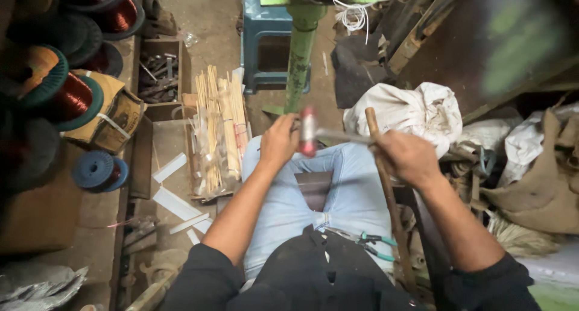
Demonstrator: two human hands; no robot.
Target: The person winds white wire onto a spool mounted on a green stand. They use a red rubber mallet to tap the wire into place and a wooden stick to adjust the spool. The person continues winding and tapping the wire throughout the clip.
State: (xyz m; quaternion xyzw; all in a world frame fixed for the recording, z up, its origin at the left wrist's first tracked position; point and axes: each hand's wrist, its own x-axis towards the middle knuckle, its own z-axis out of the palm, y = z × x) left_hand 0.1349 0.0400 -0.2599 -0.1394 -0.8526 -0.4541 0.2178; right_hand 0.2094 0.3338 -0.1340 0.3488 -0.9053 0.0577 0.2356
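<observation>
Pliers with teal handles (369, 243) lie on the person's lap, closest to the lens, just inside the right thigh. Further out, over the knees, the two hands meet. The left hand (278, 141) is curled around something blurred, whitish with a red end (308, 132), standing roughly upright; I cannot tell what it is. A thin pale strip (341, 136) runs almost level from that blurred piece across to the right hand (408, 157), so its long axis lies left to right between them. The right hand's fingers are closed, gripping the strip's end and seemingly also a long wooden stick (386, 190), which slants from above the knuckles down past the right thigh. Both hands sit about equally near the strip, each at one end. A bundle of pale sticks (218, 127) lies on the floor left of the knee.
</observation>
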